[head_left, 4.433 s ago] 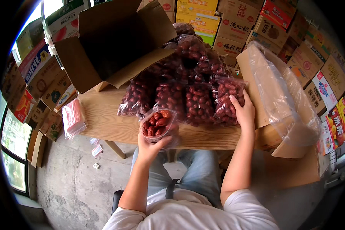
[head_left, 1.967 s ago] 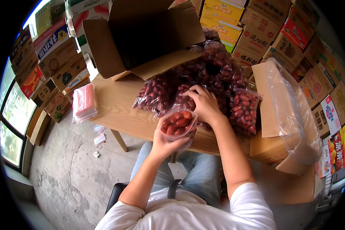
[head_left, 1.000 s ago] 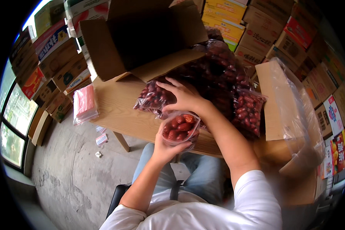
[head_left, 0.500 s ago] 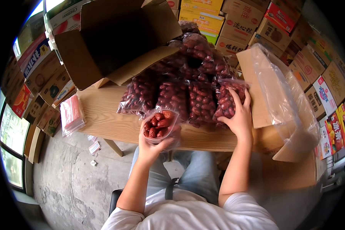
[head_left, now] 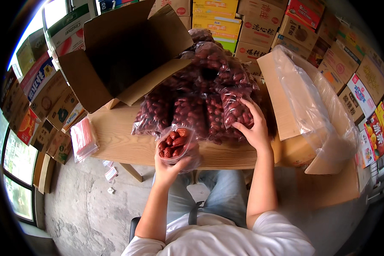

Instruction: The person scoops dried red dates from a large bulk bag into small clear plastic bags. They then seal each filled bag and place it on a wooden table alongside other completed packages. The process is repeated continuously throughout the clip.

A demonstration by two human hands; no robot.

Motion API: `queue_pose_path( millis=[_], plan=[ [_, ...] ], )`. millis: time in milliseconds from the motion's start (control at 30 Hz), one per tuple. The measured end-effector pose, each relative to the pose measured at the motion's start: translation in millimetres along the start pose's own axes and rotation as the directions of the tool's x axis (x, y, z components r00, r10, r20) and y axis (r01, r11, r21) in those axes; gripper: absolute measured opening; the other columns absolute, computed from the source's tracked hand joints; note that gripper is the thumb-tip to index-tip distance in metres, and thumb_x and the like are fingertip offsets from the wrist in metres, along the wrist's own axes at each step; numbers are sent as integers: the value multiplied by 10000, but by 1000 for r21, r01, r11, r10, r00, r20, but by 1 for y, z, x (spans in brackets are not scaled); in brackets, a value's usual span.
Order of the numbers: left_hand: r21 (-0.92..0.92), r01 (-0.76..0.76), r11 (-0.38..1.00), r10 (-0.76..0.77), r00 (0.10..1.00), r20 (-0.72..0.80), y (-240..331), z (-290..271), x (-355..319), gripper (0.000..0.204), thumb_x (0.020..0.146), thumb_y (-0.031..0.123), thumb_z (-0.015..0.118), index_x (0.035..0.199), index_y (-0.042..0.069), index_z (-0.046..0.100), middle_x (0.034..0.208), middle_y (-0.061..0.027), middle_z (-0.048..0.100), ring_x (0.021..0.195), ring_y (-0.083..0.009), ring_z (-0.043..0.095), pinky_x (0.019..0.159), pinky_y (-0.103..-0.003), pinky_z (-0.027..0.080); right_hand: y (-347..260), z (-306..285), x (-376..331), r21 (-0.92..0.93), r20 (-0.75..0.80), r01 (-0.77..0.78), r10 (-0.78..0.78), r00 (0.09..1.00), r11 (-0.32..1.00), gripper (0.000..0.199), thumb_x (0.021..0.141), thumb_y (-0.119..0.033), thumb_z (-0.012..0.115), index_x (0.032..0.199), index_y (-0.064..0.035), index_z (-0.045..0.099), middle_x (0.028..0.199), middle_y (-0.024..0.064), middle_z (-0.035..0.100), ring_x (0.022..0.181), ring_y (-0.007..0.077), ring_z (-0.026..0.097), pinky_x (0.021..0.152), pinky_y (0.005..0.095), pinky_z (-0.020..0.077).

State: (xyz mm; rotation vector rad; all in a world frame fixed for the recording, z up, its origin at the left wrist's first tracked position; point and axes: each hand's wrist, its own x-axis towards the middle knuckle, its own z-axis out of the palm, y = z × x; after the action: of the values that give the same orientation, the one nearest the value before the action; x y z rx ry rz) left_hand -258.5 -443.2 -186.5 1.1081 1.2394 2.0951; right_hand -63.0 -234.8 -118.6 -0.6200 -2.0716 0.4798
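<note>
My left hand [head_left: 168, 168] is closed around a small clear plastic bag of red dates [head_left: 175, 144], held with its mouth up over the table's front edge. Wrinkled red dates fill it, and its top gapes. My right hand [head_left: 256, 128] grips a larger filled bag of red dates [head_left: 234, 109] by its right side, thumb at the lower edge and fingers over the top. That bag rests against the right front of a heap of similar date bags [head_left: 190, 111] on the wooden table [head_left: 115, 141].
An open cardboard box [head_left: 128, 55] tilts toward me at the back left. A stack of flat pink-striped plastic bags [head_left: 83, 138] lies at the table's left end. Another carton with a clear liner [head_left: 303, 98] stands at the right. Stacked cartons [head_left: 256, 30] line the walls.
My right hand has shifted left with the larger bag, which now overlaps the neighbouring bag more. My left hand still holds the small bag in much the same place. The whole view has shifted slightly.
</note>
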Motion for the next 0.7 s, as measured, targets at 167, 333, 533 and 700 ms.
queue_pose_path(
  millis=[167, 333, 533, 700],
  plan=[
    [2, 14, 1000, -14, 1000, -22, 4, 3, -2, 777, 637, 134, 867, 1276, -11, 451, 1233, -127, 566, 1154, -219, 548, 1022, -367, 408, 6, -2, -7, -63, -8, 15, -16, 1000, 998, 712, 705, -208, 799, 1349, -124, 505, 1341, 156, 512, 1238, 372, 467, 1015, 425, 395],
    [15, 2, 1000, -1, 1000, -13, 3, 3, -2, 777, 638, 131, 869, 1277, -11, 451, 1232, -128, 569, 1152, -219, 553, 1022, -366, 411, 8, -1, -14, -67, -53, -26, 22, 998, 997, 730, 733, -230, 777, 1390, -142, 470, 1356, 162, 498, 1245, 371, 461, 1027, 434, 378],
    [6, 12, 1000, -12, 1000, -16, 7, 6, -3, 774, 637, 115, 860, 1281, -13, 449, 1231, -128, 569, 1152, -226, 553, 1021, -365, 412, -1, 16, -32, -377, -287, -95, -19, 958, 921, 726, 771, -353, 744, 1391, -114, 450, 1423, 187, 415, 1294, 379, 405, 1055, 570, 274],
    [67, -29, 997, 32, 999, -37, 1, 2, -3, 785, 638, 92, 852, 1299, -5, 439, 1228, -134, 572, 1139, -230, 565, 1011, -367, 426, -22, 52, -75, -217, -552, 121, -224, 803, 969, 529, 811, -223, 688, 1236, 22, 491, 1322, 218, 457, 1204, 371, 447, 1028, 484, 326]
  ],
)
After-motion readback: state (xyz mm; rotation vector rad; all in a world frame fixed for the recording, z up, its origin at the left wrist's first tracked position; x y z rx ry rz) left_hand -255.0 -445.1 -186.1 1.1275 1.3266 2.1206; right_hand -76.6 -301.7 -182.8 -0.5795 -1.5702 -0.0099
